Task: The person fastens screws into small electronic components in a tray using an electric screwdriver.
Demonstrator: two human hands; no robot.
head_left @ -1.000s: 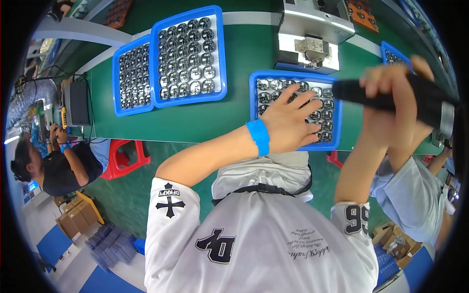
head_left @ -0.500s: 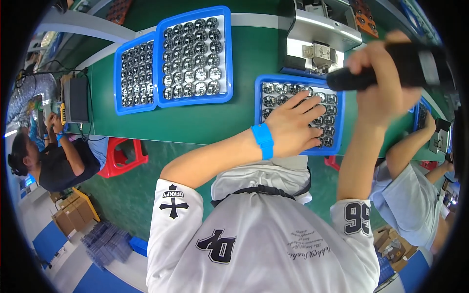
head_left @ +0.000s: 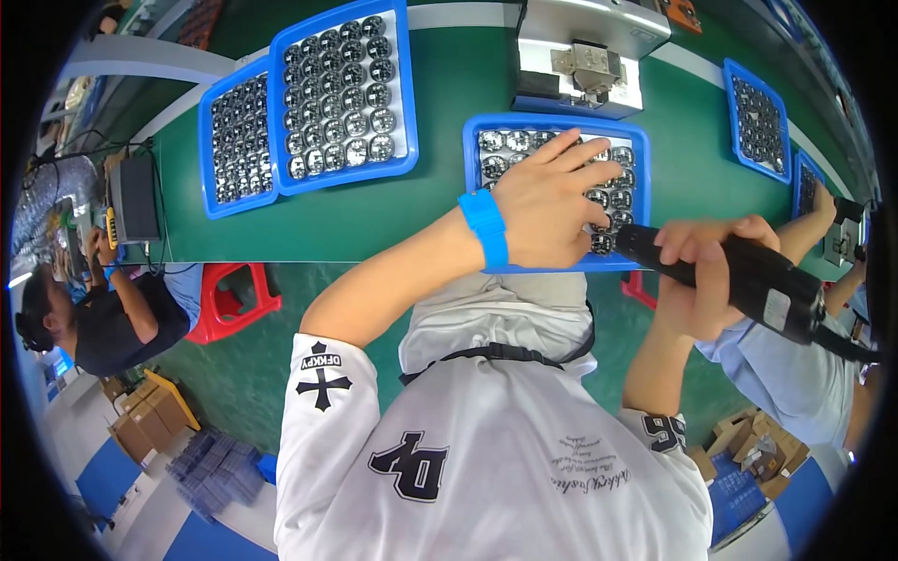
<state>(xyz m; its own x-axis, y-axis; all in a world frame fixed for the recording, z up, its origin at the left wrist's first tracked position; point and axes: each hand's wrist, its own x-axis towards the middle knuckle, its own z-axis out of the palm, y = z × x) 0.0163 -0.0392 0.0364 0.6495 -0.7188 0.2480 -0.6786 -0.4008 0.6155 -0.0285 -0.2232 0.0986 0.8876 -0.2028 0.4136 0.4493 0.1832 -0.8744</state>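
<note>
A blue tray [head_left: 552, 122] at the table's near edge holds rows of shiny, dark round parts [head_left: 517, 141]. Over it lies my left hand [head_left: 550, 208], palm down and fingers spread across the parts. My right hand [head_left: 700, 280] is wrapped round a black electric screwdriver [head_left: 774, 292] with a cord at its rear. The tool slants, its narrow end over the tray's near right corner. Whether that tip touches a part, I cannot tell.
Two blue trays of similar parts [head_left: 374, 173] stand at left, and another tray [head_left: 732, 112] at far right. Behind my tray sits a metal fixture [head_left: 596, 70]. Co-workers sit on both sides, one beside a red stool [head_left: 229, 304].
My right hand has swung the screwdriver down from above the tray's far right corner to its near right corner. My left hand stays spread over the parts. The whole view has shifted slightly.
</note>
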